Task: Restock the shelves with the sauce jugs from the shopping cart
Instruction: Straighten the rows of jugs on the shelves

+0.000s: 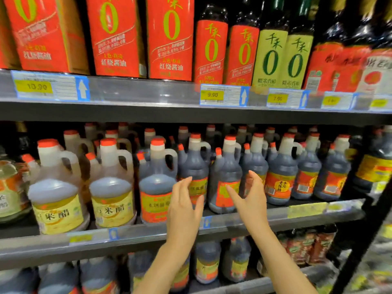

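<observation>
Head view: both hands are up in front of the middle shelf, neither holding anything. Left hand has fingers loosely spread and slightly bent, tips near the label of a dark jug; can't tell if it touches. Right hand is open too, thumb and fingers apart in a wide C, just in front of the neighbouring dark jug with the red-orange label. Shopping cart not in view, so no jugs waiting to be stocked are visible. Step, as a judgement: hands frame the two front jugs, either about to straighten them or having just set one down; can't tell which. Next move likely calls for closing on a jug body or handle, squaring it to the shelf edge with label forward, then going to the cart for another. Jugs: translucent plastic, dark sauce filling most of the body, loop handle by the neck, orange-red cap plus a small second spout cap, red and yellow label. Rows run several deep, packed close, upright. To the left stand pale vinegar jugs with yellow labels. Top shelf carries red-labelled bottles. Frame is motion-blurred; label text is mostly unreadable.
</observation>
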Demonstrator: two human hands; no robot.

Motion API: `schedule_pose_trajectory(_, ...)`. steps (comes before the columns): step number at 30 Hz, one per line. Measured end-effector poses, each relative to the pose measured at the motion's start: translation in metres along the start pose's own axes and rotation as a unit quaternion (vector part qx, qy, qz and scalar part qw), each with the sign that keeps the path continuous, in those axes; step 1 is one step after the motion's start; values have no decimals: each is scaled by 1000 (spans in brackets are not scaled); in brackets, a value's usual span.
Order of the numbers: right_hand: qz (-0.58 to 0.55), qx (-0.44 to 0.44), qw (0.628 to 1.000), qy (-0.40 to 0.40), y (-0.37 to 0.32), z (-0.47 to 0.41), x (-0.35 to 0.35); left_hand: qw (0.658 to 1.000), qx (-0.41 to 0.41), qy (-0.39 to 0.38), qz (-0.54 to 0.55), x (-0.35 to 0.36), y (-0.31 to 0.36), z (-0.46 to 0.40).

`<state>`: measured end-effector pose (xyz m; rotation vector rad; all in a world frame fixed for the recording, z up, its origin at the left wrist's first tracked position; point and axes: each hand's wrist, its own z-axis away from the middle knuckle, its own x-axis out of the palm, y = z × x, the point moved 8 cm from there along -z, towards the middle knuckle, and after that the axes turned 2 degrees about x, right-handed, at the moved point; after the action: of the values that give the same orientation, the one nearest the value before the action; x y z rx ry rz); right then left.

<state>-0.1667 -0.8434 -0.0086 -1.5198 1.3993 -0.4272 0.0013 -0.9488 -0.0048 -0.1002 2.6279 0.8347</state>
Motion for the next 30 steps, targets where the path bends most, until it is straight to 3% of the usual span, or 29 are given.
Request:
schedule_pose_trajectory(8, 6, -33, 988, -151, 17, -36, 22, 974, -158, 23, -159, 40, -1, -15)
schedule_pose_trajectory(13, -30, -36, 988, -144, 23, -43, 23, 959, -229, 18, -164, 51, -12, -20)
schedule_pose_trajectory(20, -14, -26, 996, -86, 25, -34, 14, 961, -223, 43, -156, 48, -11, -15)
schedule_pose_trajectory(30, 8, -1, 998, -65, 25, -23, 6, 969, -188, 54, -150, 34, 0, 4)
